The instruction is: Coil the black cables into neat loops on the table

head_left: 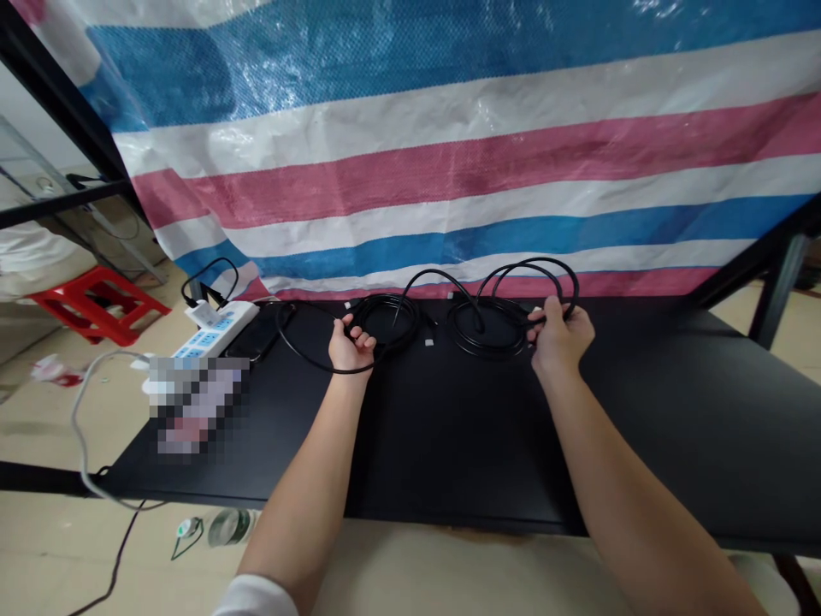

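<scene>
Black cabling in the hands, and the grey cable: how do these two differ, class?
The black cabling is looped in coils, while the grey cable makes one open curve. The left hand and right hand hold the black cabling; neither touches the grey cable. The black cabling is over the table; the grey cable hangs past its left edge. Both are slim.

On my feed, twelve o'clock shows a sheet [449, 171] of woven plastic, glossy and wrinkled. At six I see a smooth, matt desk [462, 436]; at nine, smooth plastic strip [215, 336] and stool [80, 291]. Mid-dial, the cable [414, 323] looks rubbery, though blur limits me.
</scene>
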The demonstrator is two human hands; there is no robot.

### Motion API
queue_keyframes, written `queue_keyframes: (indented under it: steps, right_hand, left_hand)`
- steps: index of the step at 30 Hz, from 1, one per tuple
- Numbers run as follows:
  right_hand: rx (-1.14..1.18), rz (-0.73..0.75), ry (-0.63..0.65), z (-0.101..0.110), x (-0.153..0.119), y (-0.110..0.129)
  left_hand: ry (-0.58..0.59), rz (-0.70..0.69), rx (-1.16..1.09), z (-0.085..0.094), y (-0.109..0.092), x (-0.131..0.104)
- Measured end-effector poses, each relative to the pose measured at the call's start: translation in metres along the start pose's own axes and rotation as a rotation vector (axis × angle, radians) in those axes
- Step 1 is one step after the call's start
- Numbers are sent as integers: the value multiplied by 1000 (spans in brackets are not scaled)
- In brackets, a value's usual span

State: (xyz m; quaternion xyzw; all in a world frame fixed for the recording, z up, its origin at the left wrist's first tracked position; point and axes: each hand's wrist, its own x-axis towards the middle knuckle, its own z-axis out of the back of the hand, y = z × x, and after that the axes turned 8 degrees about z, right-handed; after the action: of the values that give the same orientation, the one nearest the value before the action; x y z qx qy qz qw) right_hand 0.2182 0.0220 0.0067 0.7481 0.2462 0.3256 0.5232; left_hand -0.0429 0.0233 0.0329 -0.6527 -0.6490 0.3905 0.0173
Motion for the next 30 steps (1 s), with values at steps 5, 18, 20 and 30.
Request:
queue_keyframes:
  steps: [5,18,20,30]
  right_hand:
    - [164,-60,1,-11,-10,8]
    - [-398,348,160,-34,-55,0]
    - [-296,203,142,-32,-48,3]
    - [263,-292,196,-28,-33,5]
  left_hand:
    - [-54,40,-59,-7,4,-7]
    - [-66,4,134,-16,30,-18]
    - [-107,-75,229,-14,30,-16]
    - [-269,-587,1061,3,26,-12]
